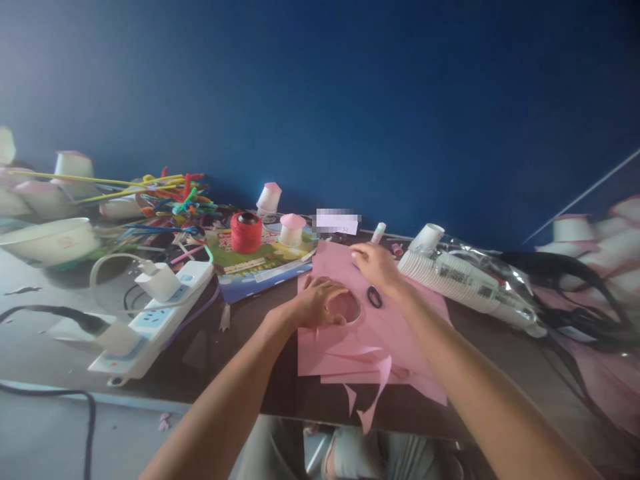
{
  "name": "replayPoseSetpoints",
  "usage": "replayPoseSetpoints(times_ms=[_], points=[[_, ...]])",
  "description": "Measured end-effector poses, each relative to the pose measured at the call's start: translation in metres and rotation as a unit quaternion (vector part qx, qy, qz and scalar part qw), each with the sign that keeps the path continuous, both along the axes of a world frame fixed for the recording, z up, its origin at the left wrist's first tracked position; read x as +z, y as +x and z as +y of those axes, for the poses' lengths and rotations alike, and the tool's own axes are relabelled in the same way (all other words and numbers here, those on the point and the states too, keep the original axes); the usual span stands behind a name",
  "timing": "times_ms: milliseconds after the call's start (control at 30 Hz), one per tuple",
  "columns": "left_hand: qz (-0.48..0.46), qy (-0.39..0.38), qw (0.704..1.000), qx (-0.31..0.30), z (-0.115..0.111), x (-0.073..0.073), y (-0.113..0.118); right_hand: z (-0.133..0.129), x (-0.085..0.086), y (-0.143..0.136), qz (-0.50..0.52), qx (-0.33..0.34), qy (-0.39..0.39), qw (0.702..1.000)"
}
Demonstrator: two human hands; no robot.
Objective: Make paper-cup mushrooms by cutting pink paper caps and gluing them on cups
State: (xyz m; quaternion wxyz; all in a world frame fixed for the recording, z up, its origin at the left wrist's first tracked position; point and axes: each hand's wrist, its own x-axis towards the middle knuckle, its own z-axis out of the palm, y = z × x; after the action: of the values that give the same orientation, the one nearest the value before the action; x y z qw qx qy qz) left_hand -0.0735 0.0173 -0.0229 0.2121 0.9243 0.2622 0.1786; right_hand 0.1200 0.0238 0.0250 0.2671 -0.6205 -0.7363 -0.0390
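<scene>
My left hand (320,303) curls its fingers and thumb around a round pink piece with a pale rim (353,308), on top of pink paper sheets (425,320). Whether that piece is a flat disc or a hollow ring is unclear. My right hand (377,267) is closed over the far part of the paper, fingertips pinched together; what they hold, if anything, is too small to make out. Just below it lies a black loop like a scissors handle (375,297). Curled pink paper offcuts (383,373) hang over the table's near edge.
At left are a white power strip (165,320), a bowl (50,241) and colourful pipe cleaners (185,197). Red thread (246,233) and a pink-roofed cup (291,231) stand on a printed booklet (270,267). Stacked paper cups (450,280) lie right; a glue stick (379,232) stands behind.
</scene>
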Motion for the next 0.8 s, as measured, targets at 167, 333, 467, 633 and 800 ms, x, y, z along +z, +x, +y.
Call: replayPoseSetpoints(times_ms=[167, 333, 467, 633, 800], points=[[0.007, -0.005, 1.000, 0.007, -0.002, 0.001, 0.001, 0.047, -0.007, -0.054, -0.072, 0.096, -0.028, 0.992], [-0.006, -0.005, 1.000, -0.004, 0.000, -0.003, 0.000, 0.076, -0.019, -0.081, -0.111, 0.187, -0.049, 0.975], [-0.007, 0.002, 1.000, -0.016, 0.001, -0.007, -0.001, 0.087, -0.017, -0.085, -0.078, 0.231, -0.047, 0.969], [-0.015, -0.005, 1.000, -0.010, -0.001, -0.005, -0.002, 0.072, 0.007, -0.081, 0.064, 0.207, 0.049, 0.975], [-0.036, -0.023, 0.999, -0.022, 0.000, -0.001, -0.003, 0.025, 0.028, -0.050, 0.451, 0.148, 0.138, 0.869]])
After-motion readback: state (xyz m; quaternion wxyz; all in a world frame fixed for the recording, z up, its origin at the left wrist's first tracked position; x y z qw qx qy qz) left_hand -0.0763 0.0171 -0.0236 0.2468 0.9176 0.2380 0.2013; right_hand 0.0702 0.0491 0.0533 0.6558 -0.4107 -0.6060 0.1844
